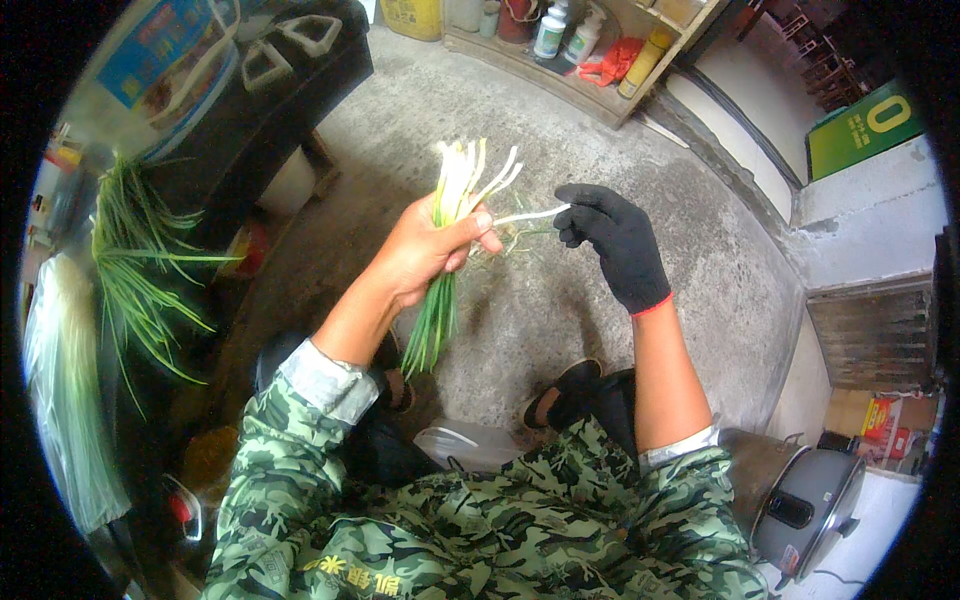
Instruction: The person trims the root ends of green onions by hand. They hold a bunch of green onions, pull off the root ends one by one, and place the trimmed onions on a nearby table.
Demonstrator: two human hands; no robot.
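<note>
My bare left hand (pixel 435 244) grips a bunch of green onions (pixel 454 180), white ends up and green leaves hanging below. One white stalk (pixel 532 215) sticks out sideways from this hand. My right hand (pixel 611 240), in a black knit glove with a red cuff edge, pinches the outer tip of that stalk between thumb and fingers. Thin scraps of onion (pixel 517 236) lie on the floor beneath the hands. More loose green onions (pixel 142 262) spread over the dark surface at the left, beside a bundle of them in clear plastic (pixel 67 390).
A wooden shelf (pixel 540 82) with bottles and a red cloth stands ahead, beside a yellow container (pixel 412 16). A grey cooker (pixel 806 510) is at the lower right. A dark table (pixel 300 97) runs along the left. A translucent plastic container (pixel 469 442) sits between my feet.
</note>
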